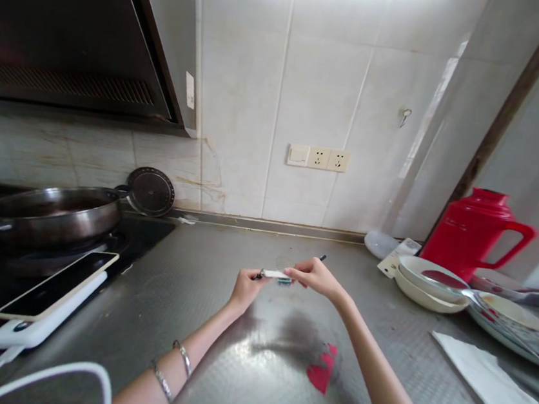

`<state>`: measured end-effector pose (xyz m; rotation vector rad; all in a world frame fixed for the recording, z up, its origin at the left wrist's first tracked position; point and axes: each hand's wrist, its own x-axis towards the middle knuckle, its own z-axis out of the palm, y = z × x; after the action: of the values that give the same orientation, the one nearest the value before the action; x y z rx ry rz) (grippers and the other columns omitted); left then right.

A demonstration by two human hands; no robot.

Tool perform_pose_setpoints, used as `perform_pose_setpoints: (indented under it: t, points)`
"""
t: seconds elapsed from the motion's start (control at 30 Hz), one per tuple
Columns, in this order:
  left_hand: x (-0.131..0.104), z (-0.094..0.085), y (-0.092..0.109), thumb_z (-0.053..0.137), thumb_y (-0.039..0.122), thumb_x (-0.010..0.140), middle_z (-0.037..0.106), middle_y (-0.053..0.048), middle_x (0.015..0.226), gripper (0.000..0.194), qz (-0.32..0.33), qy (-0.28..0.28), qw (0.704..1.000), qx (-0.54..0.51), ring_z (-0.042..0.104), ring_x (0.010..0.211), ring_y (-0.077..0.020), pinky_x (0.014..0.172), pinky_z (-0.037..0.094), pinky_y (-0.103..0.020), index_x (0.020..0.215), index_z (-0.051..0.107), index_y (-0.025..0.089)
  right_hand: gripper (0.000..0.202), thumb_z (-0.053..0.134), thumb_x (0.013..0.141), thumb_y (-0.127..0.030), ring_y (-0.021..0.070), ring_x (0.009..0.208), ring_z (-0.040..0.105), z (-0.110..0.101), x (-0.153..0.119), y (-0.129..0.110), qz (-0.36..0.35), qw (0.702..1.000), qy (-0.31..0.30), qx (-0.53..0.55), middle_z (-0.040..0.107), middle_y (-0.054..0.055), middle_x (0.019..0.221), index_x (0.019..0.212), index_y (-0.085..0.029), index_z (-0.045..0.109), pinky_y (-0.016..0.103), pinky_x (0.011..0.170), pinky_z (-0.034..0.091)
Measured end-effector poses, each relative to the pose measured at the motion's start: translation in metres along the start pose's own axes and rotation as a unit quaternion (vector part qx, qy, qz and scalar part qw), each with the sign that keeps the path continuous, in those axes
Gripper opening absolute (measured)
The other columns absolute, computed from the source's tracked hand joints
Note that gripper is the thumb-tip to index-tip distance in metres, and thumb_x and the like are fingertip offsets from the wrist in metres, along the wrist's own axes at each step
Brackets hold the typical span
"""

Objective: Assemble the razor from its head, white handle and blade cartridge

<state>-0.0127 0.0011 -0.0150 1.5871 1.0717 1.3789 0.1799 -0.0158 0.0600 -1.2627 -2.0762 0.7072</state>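
Observation:
A small white flat object [275, 274] is held between both hands above the steel counter. My left hand [244, 288] is closed on its left end, with a small dark piece showing at the fingers. On the right end, the fingers of my right hand [312, 277] are pinched, and a thin black stick-like tip [323, 258] shows behind that hand. Just beneath the white object there is a small bluish-green thing [284, 281], too small to make out. A red cut-out piece [322, 368] lies on the counter, nearer than my hands.
At left, a phone [63, 285] rests on a white power bank [49, 319] with a cable, beside a pan [61, 211] on the stove. At right are stacked bowls [429, 291], a red jug [470, 231] and a white paper sheet [492, 383].

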Motion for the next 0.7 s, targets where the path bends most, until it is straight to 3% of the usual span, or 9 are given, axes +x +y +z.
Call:
perform_pose_setpoints:
  t: [0.13,0.33,0.57,0.7]
  points:
    - [0.000,-0.001,0.003,0.059,0.044,0.066,0.027,0.006,0.040,0.045,-0.009,0.005,1.000,-0.004,0.023,0.044,-0.0056,0.045,0.014,-0.022,0.039,0.034,0.017,0.050,0.053,0.072,-0.057,0.0065,0.038,0.035,-0.002,-0.001,0.012,0.013,0.999,0.036,0.012,0.042,-0.003,0.037,0.050,-0.012,0.061,0.021,0.041,0.024]
    - [0.001,0.002,0.000,0.062,0.043,0.063,0.028,0.006,0.039,0.044,-0.024,0.004,1.000,0.002,0.023,0.042,-0.0056,0.044,0.014,-0.022,0.039,0.036,0.017,0.049,0.055,0.072,-0.055,0.0055,0.039,0.033,0.011,0.001,-0.002,-0.022,0.998,0.050,0.027,0.041,-0.004,0.038,0.046,-0.013,0.056,0.020,0.040,0.023]
    - [0.000,0.003,0.000,0.061,0.047,0.065,0.026,0.006,0.041,0.048,-0.013,0.002,1.000,-0.009,0.022,0.044,-0.0053,0.045,0.013,-0.022,0.039,0.034,0.017,0.048,0.057,0.070,-0.055,0.0065,0.038,0.035,0.002,-0.005,0.023,0.021,0.997,0.068,0.019,0.042,-0.003,0.038,0.049,-0.013,0.059,0.020,0.040,0.024]
    - [0.000,0.003,-0.001,0.062,0.050,0.063,0.026,0.007,0.041,0.049,-0.019,0.001,1.000,0.000,0.021,0.045,-0.0053,0.045,0.013,-0.022,0.039,0.035,0.016,0.049,0.054,0.072,-0.055,0.0062,0.040,0.034,0.012,-0.002,0.012,-0.005,0.996,0.079,0.042,0.041,-0.003,0.038,0.046,-0.013,0.055,0.020,0.041,0.023]
